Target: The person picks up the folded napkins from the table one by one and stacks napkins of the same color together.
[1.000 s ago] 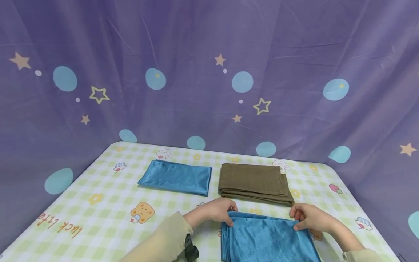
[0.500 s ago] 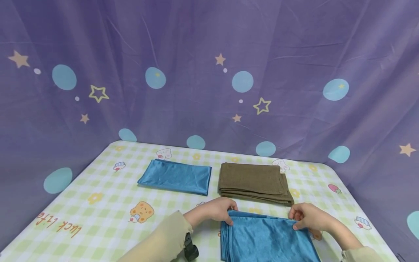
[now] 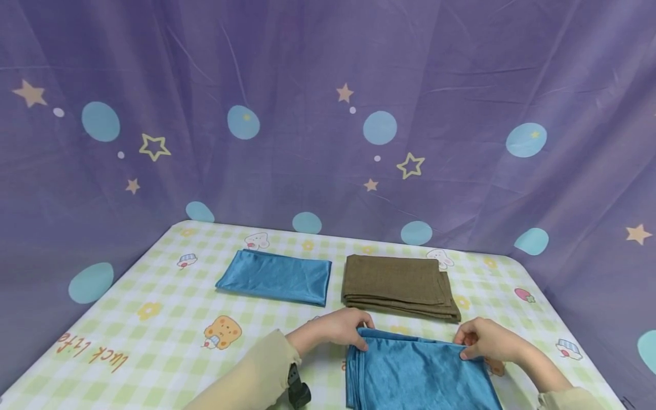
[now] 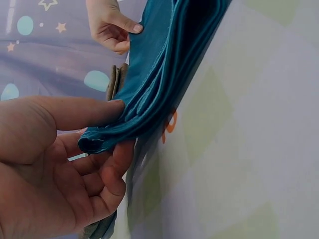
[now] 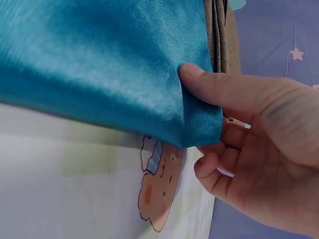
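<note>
A folded, shiny blue cloth (image 3: 417,373) lies at the near right of the table, its lower part cut off by the head view. My left hand (image 3: 340,327) pinches its far left corner; the left wrist view shows the thumb on top of several stacked layers (image 4: 164,74) and curled fingers beneath. At the far right corner, my right hand (image 3: 489,340) pinches the hemmed edge, thumb above and fingers tucked under, as the right wrist view shows. That corner of the cloth (image 5: 199,119) stands slightly above the tabletop.
Behind the near cloth lies a folded brown cloth (image 3: 394,282). Left of it is another folded blue cloth (image 3: 277,279). A green-and-white checked tablecloth (image 3: 169,341) with cartoon prints covers the table, and a purple curtain (image 3: 307,171) hangs behind and at the sides.
Both hands keep their pinch on the near blue cloth. The left hand and its corner have shifted very slightly up in the head view; the other cloths stay put.
</note>
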`<state>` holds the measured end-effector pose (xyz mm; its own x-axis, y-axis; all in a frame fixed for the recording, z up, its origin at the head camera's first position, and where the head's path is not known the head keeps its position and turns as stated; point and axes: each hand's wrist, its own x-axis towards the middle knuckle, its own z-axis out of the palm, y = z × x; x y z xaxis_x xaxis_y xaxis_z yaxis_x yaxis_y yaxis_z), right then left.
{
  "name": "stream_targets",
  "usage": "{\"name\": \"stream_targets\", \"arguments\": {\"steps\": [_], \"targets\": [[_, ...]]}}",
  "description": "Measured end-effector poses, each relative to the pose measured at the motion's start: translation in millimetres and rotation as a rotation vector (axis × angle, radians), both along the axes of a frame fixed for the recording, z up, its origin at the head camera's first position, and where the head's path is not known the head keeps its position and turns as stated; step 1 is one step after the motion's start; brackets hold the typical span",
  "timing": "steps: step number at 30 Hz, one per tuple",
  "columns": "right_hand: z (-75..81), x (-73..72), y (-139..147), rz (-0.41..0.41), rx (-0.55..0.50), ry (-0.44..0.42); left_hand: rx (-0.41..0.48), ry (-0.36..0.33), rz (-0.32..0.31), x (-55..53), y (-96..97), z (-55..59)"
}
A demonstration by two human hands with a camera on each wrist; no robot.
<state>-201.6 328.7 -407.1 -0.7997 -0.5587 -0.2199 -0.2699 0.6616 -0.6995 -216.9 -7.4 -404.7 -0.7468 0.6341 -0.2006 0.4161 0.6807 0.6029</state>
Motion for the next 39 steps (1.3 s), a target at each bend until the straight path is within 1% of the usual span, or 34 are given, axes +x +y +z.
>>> {"name": "stream_targets", "arguments": {"steps": [9, 12, 18, 22, 26, 32, 35, 37, 39], "targets": [[4.4, 4.0, -0.3, 0.023, -0.051, -0.040, 0.049, -0.028, -0.022, -1.4, -0.4, -4.6], [5.5, 4.2, -0.7, 0.043, -0.060, -0.046, 0.052, -0.031, -0.014, -1.7, 0.1, -6.0], [7.4, 4.0, -2.2, 0.066, -0.089, -0.049, 0.079, -0.063, 0.006, -1.4, 1.1, -7.3], [11.1, 4.3, -3.0, 0.076, -0.102, -0.042, 0.093, -0.081, 0.011, -0.9, 1.4, -5.6], [16.7, 4.0, -3.9, 0.094, -0.073, 0.011, 0.108, -0.094, 0.022, 0.0, 1.9, -2.2], [26.5, 3.1, -6.3, 0.124, -0.041, 0.061, 0.139, -0.099, 0.044, 0.9, 0.2, 3.0], [30.9, 1.9, -8.0, 0.131, -0.025, 0.071, 0.156, -0.103, 0.050, 0.8, -1.8, 4.8], [33.5, 0.6, -9.8, 0.129, -0.014, 0.060, 0.169, -0.107, 0.057, 0.3, -3.4, 6.8], [36.4, -1.2, -12.2, 0.119, 0.001, 0.041, 0.172, -0.091, 0.056, -0.6, -4.9, 8.6]]}}
